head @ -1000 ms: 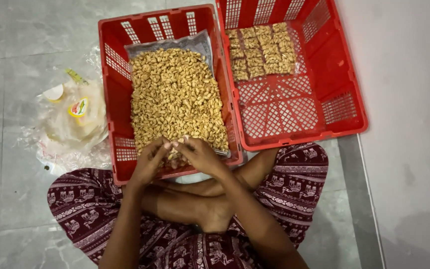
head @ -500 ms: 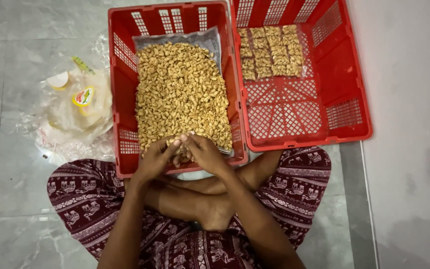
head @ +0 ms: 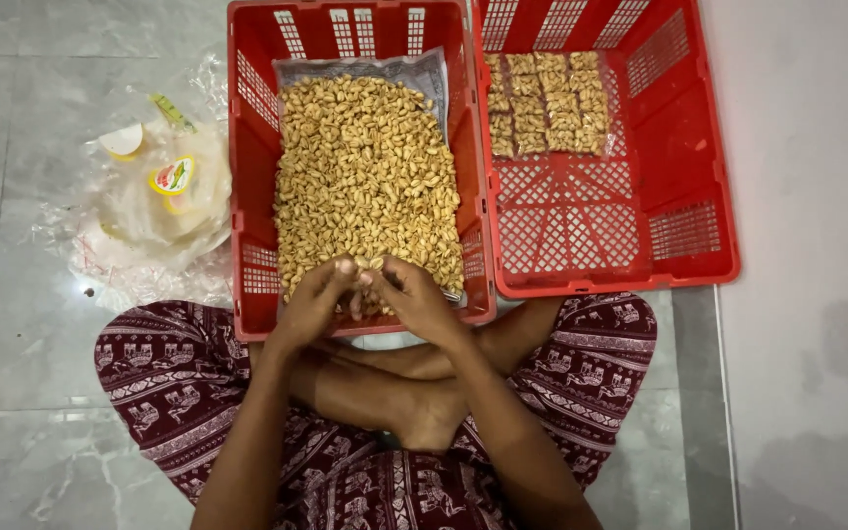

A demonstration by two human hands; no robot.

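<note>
Both hands, left hand (head: 311,299) and right hand (head: 414,299), pinch peanuts (head: 365,177) at near edge of red crate (head: 252,196); kernels look small, light, loose, likely slippery, best pinched by fingertips.

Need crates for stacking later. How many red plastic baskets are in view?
2. The left basket, full of peanuts, before both hands; the right basket beside it, touching. None seems hidden.

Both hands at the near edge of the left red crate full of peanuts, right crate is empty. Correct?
Not quite. The right crate is not empty: the head view shows small packed blocks stacked at its far left corner. The rest holds: left hand and right hand meet at the near edge of the left crate of peanuts.
</note>
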